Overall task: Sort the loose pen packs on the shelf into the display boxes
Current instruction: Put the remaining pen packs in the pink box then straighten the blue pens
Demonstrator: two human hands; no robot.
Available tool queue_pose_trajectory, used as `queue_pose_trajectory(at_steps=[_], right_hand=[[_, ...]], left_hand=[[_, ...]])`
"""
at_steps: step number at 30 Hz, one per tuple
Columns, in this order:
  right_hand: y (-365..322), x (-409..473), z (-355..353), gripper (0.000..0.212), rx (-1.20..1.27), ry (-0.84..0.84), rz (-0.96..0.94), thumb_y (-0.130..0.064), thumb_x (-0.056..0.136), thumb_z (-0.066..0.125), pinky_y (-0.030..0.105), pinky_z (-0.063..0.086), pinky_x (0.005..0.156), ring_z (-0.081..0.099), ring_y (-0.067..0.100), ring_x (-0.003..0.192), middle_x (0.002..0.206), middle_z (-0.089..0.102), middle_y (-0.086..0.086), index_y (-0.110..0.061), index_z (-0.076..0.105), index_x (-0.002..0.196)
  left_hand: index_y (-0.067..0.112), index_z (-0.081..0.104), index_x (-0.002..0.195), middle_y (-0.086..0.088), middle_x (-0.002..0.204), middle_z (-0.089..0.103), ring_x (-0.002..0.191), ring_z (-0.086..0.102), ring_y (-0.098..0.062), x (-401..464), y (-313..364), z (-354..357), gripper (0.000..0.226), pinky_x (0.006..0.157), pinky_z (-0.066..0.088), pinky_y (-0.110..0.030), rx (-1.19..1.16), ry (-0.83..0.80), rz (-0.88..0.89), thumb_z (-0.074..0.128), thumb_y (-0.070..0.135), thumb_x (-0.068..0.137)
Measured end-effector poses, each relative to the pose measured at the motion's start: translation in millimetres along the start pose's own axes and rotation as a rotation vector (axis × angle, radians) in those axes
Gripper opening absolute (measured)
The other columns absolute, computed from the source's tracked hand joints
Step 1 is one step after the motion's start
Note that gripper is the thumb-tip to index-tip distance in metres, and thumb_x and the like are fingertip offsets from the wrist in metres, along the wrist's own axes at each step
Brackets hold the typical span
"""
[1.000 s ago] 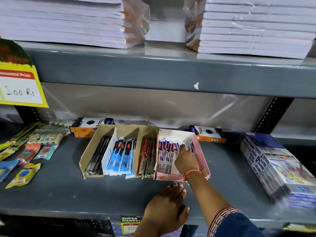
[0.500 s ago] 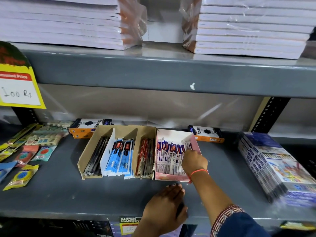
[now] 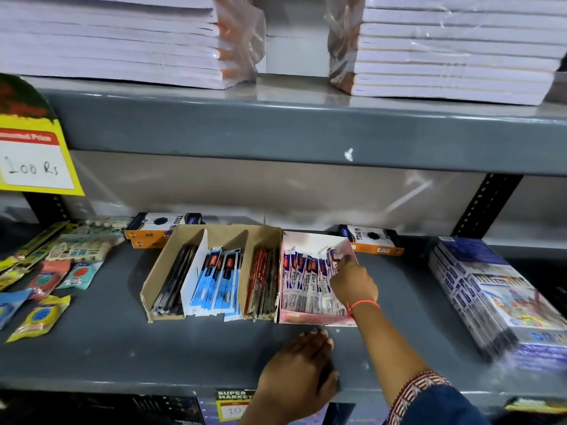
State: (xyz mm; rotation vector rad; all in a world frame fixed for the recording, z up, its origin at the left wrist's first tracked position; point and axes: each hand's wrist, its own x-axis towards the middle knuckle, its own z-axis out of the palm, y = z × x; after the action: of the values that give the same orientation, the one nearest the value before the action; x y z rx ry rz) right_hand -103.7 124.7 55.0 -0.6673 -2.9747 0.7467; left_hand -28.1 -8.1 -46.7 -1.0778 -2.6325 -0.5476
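Note:
A pink display box (image 3: 310,318) on the grey shelf (image 3: 122,348) holds a row of purple-and-white pen packs (image 3: 302,279). My right hand (image 3: 352,285) reaches into its right side, fingertips pinched on the rightmost packs. Left of it, a brown cardboard display box (image 3: 159,271) has three slots: black pens (image 3: 176,279), blue pen packs (image 3: 216,279), red pens (image 3: 260,279). My left hand (image 3: 299,368) lies flat, palm down, on the shelf's front part, holding nothing.
Two orange-and-black boxes (image 3: 156,230) (image 3: 372,240) sit behind the display boxes. Small packets (image 3: 43,289) lie scattered at the left. A stack of wrapped colour sets (image 3: 491,289) fills the right. A yellow price tag (image 3: 33,154) hangs at the upper left; notebook stacks (image 3: 445,47) rest on the shelf above.
My right hand has shifted from the middle of the pink box to its right side, pushing the packs there. My left hand stays flat on the shelf.

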Motion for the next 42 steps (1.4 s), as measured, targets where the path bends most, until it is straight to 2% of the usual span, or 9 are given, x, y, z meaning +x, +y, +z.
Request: queue_pose_trajectory(at_steps=[4, 10, 15, 20, 25, 30, 38, 40, 42], right_hand=[[0.2, 0.5, 5.2, 0.021, -0.029, -0.057, 0.009, 0.002, 0.087, 0.036, 0.043, 0.049, 0.09, 0.062, 0.036, 0.105, 0.111, 0.064, 0.016, -0.006, 0.052, 0.099], [4.1, -1.3, 12.2, 0.032, -0.157, -0.046, -0.047, 0.0, 0.091, 0.037, 0.044, 0.053, 0.089, 0.064, 0.037, 0.107, 0.117, 0.063, 0.021, -0.002, 0.055, 0.117], [0.3, -3.5, 8.8, 0.032, -0.202, -0.047, -0.09, 0.0, 0.088, 0.04, 0.042, 0.053, 0.087, 0.062, 0.035, 0.109, 0.116, 0.064, 0.019, -0.003, 0.055, 0.117], [-5.9, -5.4, 4.4, 0.04, -0.282, -0.285, -0.132, -0.01, 0.083, 0.055, 0.038, 0.05, 0.095, 0.058, 0.03, 0.112, 0.12, 0.061, 0.012, -0.009, 0.052, 0.122], [-4.5, -11.5, 5.9, 0.044, -0.351, -0.242, -0.186, -0.009, 0.084, 0.05, 0.043, 0.049, 0.098, 0.05, 0.033, 0.12, 0.128, 0.052, 0.011, -0.016, 0.05, 0.127], [-3.8, -14.9, 5.6, 0.053, -0.406, -0.346, -0.231, -0.008, 0.086, 0.046, 0.046, 0.042, 0.107, 0.043, 0.037, 0.128, 0.138, 0.042, 0.012, -0.024, 0.043, 0.137], [-7.1, -25.2, 9.2, 0.053, -0.419, -0.242, -0.257, -0.002, 0.087, 0.042, 0.045, 0.047, 0.101, 0.047, 0.034, 0.125, 0.136, 0.043, 0.012, -0.023, 0.044, 0.136], [-15.6, -30.9, 8.9, 0.053, -0.343, -0.114, -0.261, 0.0, 0.083, 0.045, 0.044, 0.048, 0.1, 0.052, 0.034, 0.12, 0.133, 0.047, 0.015, -0.017, 0.047, 0.133], [-32.1, -49.4, 12.6, 0.051, -0.159, 0.052, -0.318, 0.004, 0.079, 0.047, 0.039, 0.05, 0.091, 0.058, 0.035, 0.112, 0.127, 0.052, 0.017, -0.01, 0.052, 0.128]], left_hand=[[0.022, 0.075, 0.1, 0.008, 0.108, 0.07, 0.1, 0.064, -0.005, -0.3, 0.0, 0.2, 0.05, 0.09, 0.044, -0.017, -0.001, 0.004, -0.003, 0.041, 0.051, 0.076], [0.024, 0.076, 0.099, 0.009, 0.107, 0.07, 0.098, 0.065, -0.004, 0.3, 0.6, -1.4, 0.051, 0.087, 0.045, -0.016, -0.006, -0.003, -0.009, 0.04, 0.052, 0.075], [0.024, 0.075, 0.101, 0.01, 0.108, 0.07, 0.099, 0.064, -0.004, 0.6, 1.3, -2.2, 0.052, 0.087, 0.045, -0.016, -0.012, -0.031, -0.016, 0.04, 0.052, 0.075], [0.024, 0.075, 0.1, 0.009, 0.108, 0.07, 0.098, 0.064, -0.004, 1.3, 2.2, -4.9, 0.051, 0.084, 0.047, -0.017, -0.025, -0.052, -0.02, 0.04, 0.051, 0.075], [0.025, 0.074, 0.101, 0.01, 0.107, 0.07, 0.098, 0.064, -0.003, 1.3, 4.0, -7.9, 0.052, 0.083, 0.047, -0.015, -0.045, -0.109, -0.027, 0.038, 0.052, 0.075], [0.023, 0.073, 0.102, 0.008, 0.108, 0.07, 0.098, 0.064, -0.005, 0.2, 3.0, -8.9, 0.052, 0.082, 0.049, -0.017, -0.019, -0.131, -0.021, 0.038, 0.051, 0.077], [0.024, 0.074, 0.098, 0.01, 0.104, 0.071, 0.093, 0.066, -0.004, -25.9, -15.2, -20.1, 0.048, 0.074, 0.05, -0.015, 0.022, -0.061, -0.084, 0.033, 0.047, 0.088], [0.023, 0.075, 0.1, 0.009, 0.107, 0.07, 0.095, 0.066, -0.006, -35.9, -24.6, -30.2, 0.048, 0.076, 0.049, -0.016, 0.0, -0.002, -0.141, 0.034, 0.045, 0.089], [0.02, 0.067, 0.119, 0.008, 0.127, 0.06, 0.114, 0.057, -0.007, -45.2, -35.7, -47.8, 0.046, 0.088, 0.044, -0.015, 0.026, 0.006, -0.231, 0.035, 0.04, 0.093]])
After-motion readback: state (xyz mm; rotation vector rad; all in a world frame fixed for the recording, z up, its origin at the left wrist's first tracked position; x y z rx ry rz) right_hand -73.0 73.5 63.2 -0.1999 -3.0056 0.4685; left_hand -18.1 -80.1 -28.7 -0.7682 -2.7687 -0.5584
